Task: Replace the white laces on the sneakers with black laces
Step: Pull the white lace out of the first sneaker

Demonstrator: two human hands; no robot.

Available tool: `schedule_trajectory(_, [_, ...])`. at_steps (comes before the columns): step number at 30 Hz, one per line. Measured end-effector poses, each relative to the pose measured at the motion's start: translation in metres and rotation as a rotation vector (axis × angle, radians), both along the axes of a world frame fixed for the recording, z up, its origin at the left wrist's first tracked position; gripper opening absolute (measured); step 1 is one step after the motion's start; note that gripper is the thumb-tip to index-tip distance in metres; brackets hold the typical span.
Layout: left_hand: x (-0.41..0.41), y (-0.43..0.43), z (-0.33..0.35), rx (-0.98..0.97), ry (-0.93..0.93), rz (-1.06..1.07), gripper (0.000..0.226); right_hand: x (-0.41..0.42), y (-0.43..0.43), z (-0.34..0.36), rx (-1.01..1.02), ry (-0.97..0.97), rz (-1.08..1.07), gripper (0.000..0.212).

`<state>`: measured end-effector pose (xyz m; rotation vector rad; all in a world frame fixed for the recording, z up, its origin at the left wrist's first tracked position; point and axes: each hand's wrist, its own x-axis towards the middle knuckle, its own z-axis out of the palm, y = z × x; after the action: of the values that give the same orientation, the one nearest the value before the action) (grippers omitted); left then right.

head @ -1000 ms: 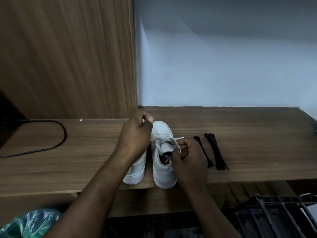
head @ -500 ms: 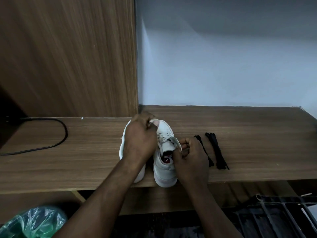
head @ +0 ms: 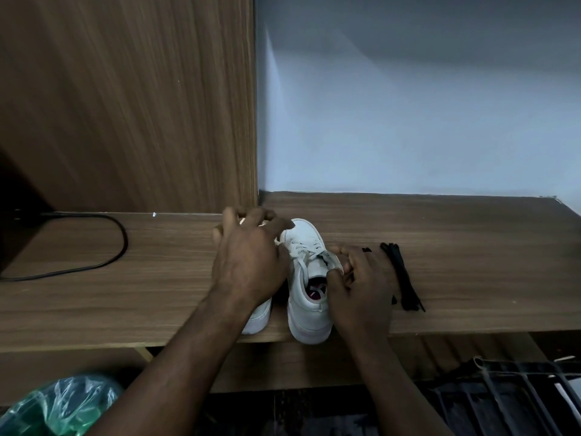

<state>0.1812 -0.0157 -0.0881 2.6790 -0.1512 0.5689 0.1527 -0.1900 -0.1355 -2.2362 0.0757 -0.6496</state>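
Two white sneakers stand side by side at the front edge of a wooden shelf, toes pointing away. My left hand covers the left sneaker; its spread, bent fingers wrap the front and only the heel shows. The right sneaker carries white laces, loosened near the tongue. My right hand pinches the right rim of its opening near the top eyelets. A bundle of black laces lies just right of that hand. A second black lace peeks out behind its fingers.
A black cable loops over the left of the shelf. A wooden panel and a pale wall rise behind. Below are a green plastic bag at left and a dark rack at right.
My left hand has left the right sneaker's laces, moved left and spread over the left sneaker. The left sneaker shifted slightly. My right hand kept its hold on the right sneaker.
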Motion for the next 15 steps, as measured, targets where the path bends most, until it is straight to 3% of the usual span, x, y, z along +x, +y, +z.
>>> schedule_trajectory(3, [-0.006,-0.007,0.004,0.042,-0.074,-0.092,0.017,0.001,-0.001,0.003,-0.040,-0.042,-0.012,0.031])
schedule_trajectory(6, [-0.010,-0.016,0.005,0.186,0.014,-0.039,0.052,0.001,-0.001,0.003,-0.050,-0.071,-0.035,0.025])
schedule_trajectory(8, [-0.011,-0.021,0.003,0.298,0.123,0.002,0.059,0.002,-0.001,0.003,-0.031,-0.074,-0.078,0.022])
schedule_trajectory(13, [-0.017,-0.031,0.005,0.293,0.167,0.015,0.040,0.003,-0.002,0.002,-0.021,-0.038,-0.096,0.022])
schedule_trajectory(15, [-0.017,-0.029,0.011,0.198,0.204,-0.005,0.034,0.002,-0.002,0.001,-0.022,-0.028,-0.110,0.022])
